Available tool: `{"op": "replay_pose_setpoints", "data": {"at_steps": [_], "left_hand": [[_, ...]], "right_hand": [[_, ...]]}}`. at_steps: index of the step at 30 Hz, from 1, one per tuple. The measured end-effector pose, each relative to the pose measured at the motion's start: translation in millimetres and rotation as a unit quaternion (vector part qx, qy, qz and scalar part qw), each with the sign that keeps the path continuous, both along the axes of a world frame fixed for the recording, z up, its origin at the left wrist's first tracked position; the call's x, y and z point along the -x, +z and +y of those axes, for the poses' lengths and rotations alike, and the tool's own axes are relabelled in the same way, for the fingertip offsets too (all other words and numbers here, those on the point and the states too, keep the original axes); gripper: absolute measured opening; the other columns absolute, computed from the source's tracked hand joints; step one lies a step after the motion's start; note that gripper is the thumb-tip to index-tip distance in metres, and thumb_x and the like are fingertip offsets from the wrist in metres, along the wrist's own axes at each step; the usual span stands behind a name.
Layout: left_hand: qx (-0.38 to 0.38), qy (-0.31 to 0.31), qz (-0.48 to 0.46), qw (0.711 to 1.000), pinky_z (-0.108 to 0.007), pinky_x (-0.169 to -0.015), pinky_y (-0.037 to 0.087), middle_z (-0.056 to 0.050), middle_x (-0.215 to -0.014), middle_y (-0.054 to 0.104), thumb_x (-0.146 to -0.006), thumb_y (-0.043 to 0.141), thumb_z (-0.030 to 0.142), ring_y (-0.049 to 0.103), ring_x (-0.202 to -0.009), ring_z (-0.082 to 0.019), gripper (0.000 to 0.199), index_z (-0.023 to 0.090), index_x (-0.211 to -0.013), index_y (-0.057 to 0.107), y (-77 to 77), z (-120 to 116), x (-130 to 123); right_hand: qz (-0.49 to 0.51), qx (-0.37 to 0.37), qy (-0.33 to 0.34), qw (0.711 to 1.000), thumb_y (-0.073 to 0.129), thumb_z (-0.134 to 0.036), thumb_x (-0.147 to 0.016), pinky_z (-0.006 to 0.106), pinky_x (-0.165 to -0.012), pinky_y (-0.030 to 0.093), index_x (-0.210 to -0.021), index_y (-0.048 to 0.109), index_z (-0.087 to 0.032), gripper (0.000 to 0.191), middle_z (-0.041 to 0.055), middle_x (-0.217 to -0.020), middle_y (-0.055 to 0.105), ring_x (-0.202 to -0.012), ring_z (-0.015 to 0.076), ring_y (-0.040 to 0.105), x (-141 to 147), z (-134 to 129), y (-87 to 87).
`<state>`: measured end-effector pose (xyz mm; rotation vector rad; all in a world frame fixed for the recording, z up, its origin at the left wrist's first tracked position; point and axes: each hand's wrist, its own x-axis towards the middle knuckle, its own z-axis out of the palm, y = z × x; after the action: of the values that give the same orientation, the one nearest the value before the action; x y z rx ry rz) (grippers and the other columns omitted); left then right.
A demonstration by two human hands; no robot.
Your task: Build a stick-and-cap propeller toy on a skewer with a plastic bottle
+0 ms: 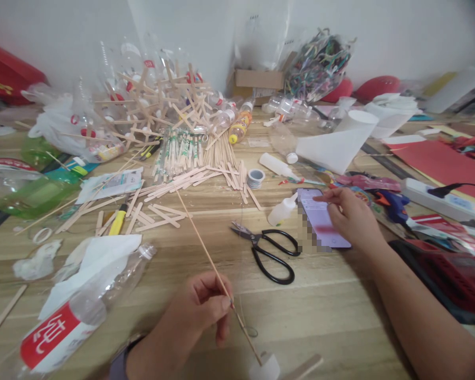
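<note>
Head view: left hand point(203, 306) pinches skewer point(206, 248); right hand point(350, 216) taps phone point(324, 219).

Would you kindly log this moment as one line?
left hand: pinches skewer | right hand: touches phone | scissors: on table between

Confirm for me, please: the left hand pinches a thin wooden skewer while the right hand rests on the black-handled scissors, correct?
Not quite. In the head view the right hand rests on a flat lilac phone, not the black-handled scissors, which lie untouched beside it. The left hand does pinch the thin wooden skewer.
</note>
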<state>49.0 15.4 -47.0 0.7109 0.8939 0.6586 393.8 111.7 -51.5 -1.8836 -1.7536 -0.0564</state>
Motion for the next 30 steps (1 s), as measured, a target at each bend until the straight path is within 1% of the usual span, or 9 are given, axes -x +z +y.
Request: {"op": "replay_pose_setpoints", "data": {"at_steps": [7,12,16,20,26,30], "left_hand": [[-0.001,0.000,-0.009,1.000,-0.016,-0.038,0.034,0.007,-0.049,0.050,-0.066,0.069,0.026,0.047,-0.037,-0.006,0.019,0.017,-0.064,0.053,-0.7,-0.1,0.0],[0.004,0.003,-0.012,1.000,-0.015,-0.038,0.034,0.008,-0.049,0.048,-0.066,0.070,0.026,0.047,-0.038,-0.006,0.019,0.016,-0.064,0.053,0.8,-0.5,0.2],[0.006,0.001,-0.014,1.000,-0.016,-0.038,0.034,0.008,-0.051,0.048,-0.067,0.071,0.028,0.047,-0.038,-0.006,0.021,0.017,-0.064,0.053,-0.3,-1.2,0.7],[0.002,-0.004,-0.018,1.000,-0.016,-0.038,0.033,0.008,-0.051,0.049,-0.067,0.070,0.027,0.047,-0.038,-0.006,0.020,0.017,-0.065,0.053,-1.5,-0.9,0.9],[0.002,0.000,-0.018,1.000,-0.014,-0.037,0.033,0.008,-0.050,0.049,-0.067,0.069,0.025,0.046,-0.037,-0.005,0.019,0.017,-0.064,0.053,-0.3,0.0,0.3],[0.003,-0.003,-0.016,1.000,-0.014,-0.035,0.032,0.008,-0.048,0.048,-0.065,0.070,0.027,0.045,-0.036,-0.005,0.020,0.017,-0.063,0.053,-0.5,0.6,-1.0]], "right_hand": [[0.001,-0.007,-0.007,1.000,0.041,-0.018,-0.074,0.048,-0.083,0.050,-0.082,0.045,-0.025,0.011,0.0103,-0.092,0.075,-0.081,0.0273,0.069,1.0,-0.1,1.1],[-0.004,-0.008,-0.005,1.000,0.041,-0.020,-0.074,0.048,-0.079,0.052,-0.083,0.046,-0.025,0.012,0.0097,-0.092,0.075,-0.082,0.0291,0.069,-1.1,0.6,-2.1],[-0.004,-0.013,-0.006,1.000,0.040,-0.020,-0.074,0.050,-0.081,0.051,-0.083,0.046,-0.025,0.012,0.0097,-0.094,0.075,-0.085,0.0298,0.068,-2.5,0.4,-2.2],[-0.005,-0.014,-0.009,1.000,0.040,-0.020,-0.073,0.051,-0.082,0.051,-0.083,0.046,-0.025,0.013,0.0092,-0.092,0.076,-0.081,0.0301,0.068,-3.1,-0.2,-0.4],[0.000,-0.019,-0.016,1.000,0.040,-0.021,-0.073,0.050,-0.081,0.051,-0.083,0.044,-0.025,0.012,0.0108,-0.093,0.076,-0.081,0.0305,0.068,-3.4,-1.0,0.3],[0.002,-0.022,-0.019,1.000,0.041,-0.021,-0.073,0.050,-0.083,0.050,-0.083,0.043,-0.025,0.011,0.0114,-0.094,0.076,-0.086,0.0311,0.069,-3.6,-1.3,0.7]]}}
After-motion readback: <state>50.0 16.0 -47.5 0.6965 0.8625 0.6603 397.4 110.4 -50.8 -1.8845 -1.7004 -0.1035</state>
